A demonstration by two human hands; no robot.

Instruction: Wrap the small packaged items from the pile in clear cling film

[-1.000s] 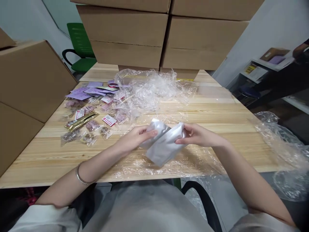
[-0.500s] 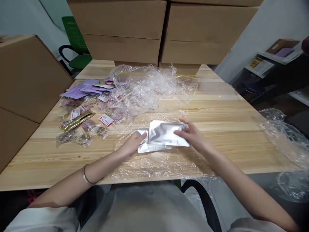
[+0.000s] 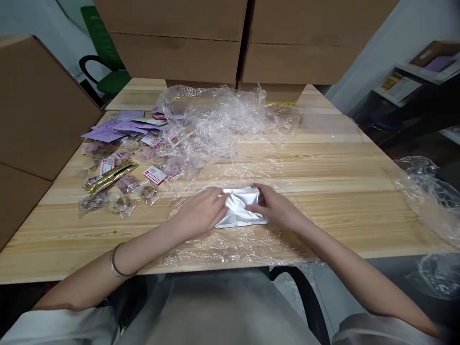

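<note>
A silver foil pouch (image 3: 239,211) lies flat in front of me on a sheet of clear plastic film (image 3: 215,249). At its left end, my left hand (image 3: 203,211) is closed with curled fingers at the pouch's edge; its thumb is mostly hidden. My right hand (image 3: 276,208) grips the right end, thumb on the upper face and the other fingers around the far right edge. Only one pouch can be made out clearly; whether a second lies beneath it I cannot tell.
Purple packets (image 3: 108,130), a gold sachet (image 3: 110,177), a white-and-red label card (image 3: 155,175) and several small clear bags (image 3: 120,203) lie at left. Crumpled film (image 3: 223,120) covers the back middle. Large cartons (image 3: 176,57) stand behind; another carton (image 3: 43,110) stands left.
Two foil pouches, held apart and overlapping before, now lie together as one outline. My right hand has moved left and down; my left hand has turned over, its back facing up.
</note>
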